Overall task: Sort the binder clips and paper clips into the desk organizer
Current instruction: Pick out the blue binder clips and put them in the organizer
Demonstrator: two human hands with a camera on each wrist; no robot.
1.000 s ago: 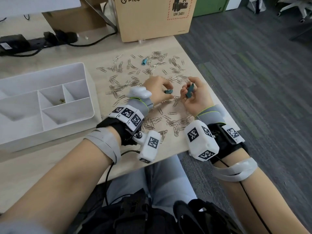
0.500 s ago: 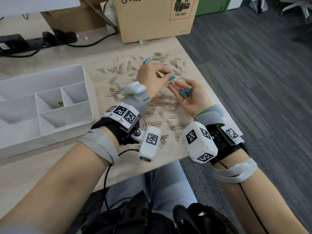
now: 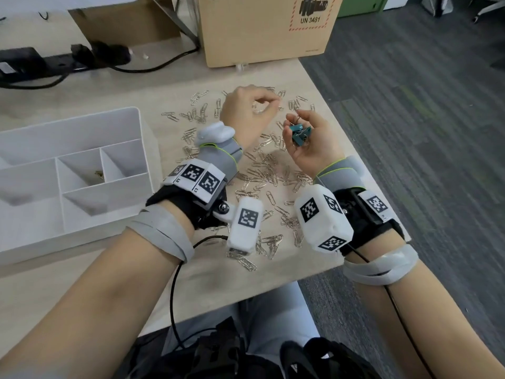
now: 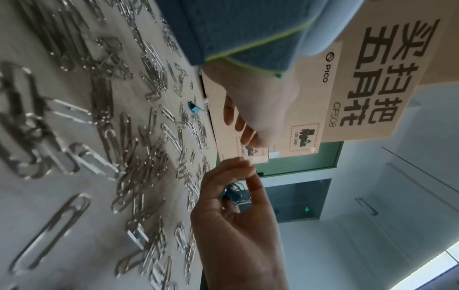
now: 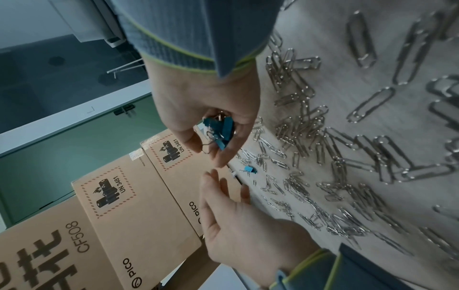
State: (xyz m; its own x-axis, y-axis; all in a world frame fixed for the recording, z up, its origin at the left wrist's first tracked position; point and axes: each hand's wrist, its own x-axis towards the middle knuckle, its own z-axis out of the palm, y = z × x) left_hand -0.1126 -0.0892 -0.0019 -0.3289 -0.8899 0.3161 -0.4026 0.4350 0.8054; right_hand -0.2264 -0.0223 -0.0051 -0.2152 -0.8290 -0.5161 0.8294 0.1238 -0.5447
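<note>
**Right hand cups teal binder clips, left hand empty over the paper clips**

Right hand (image 3: 310, 144) palm up above the surface (image 3: 109, 269), near its right edge. Fingers curled loosely round a small bunch of teal binder clips (image 3: 300, 134) lying in the palm; wire handles stick out. Right wrist view shows the same bunch (image 5: 219, 130) cradled between thumb and fingers.

Left hand (image 3: 247, 113) just beside it, toward the far edge, lifted off the surface. Fingers loosely curled, thumb near the fingertips, nothing seen in it; right wrist view shows its fingers (image 5: 218, 188) nearly straight and bare. The two hands are close, not touching.

One more teal binder clip (image 5: 249, 169) lies alone on the surface near the far edge, among the paper clips (image 3: 269, 173). Silver paper clips are scattered wide over the right half of the surface, from the far edge to the near edge, some under the wrists.

White desk organizer (image 3: 82, 116) sits at the left side of the surface, well apart from both hands. Its small middle compartment holds something small and brownish, too small to tell. Other compartments show only white walls.

Cardboard box (image 3: 267, 34) stands at the far edge behind the clips.
</note>
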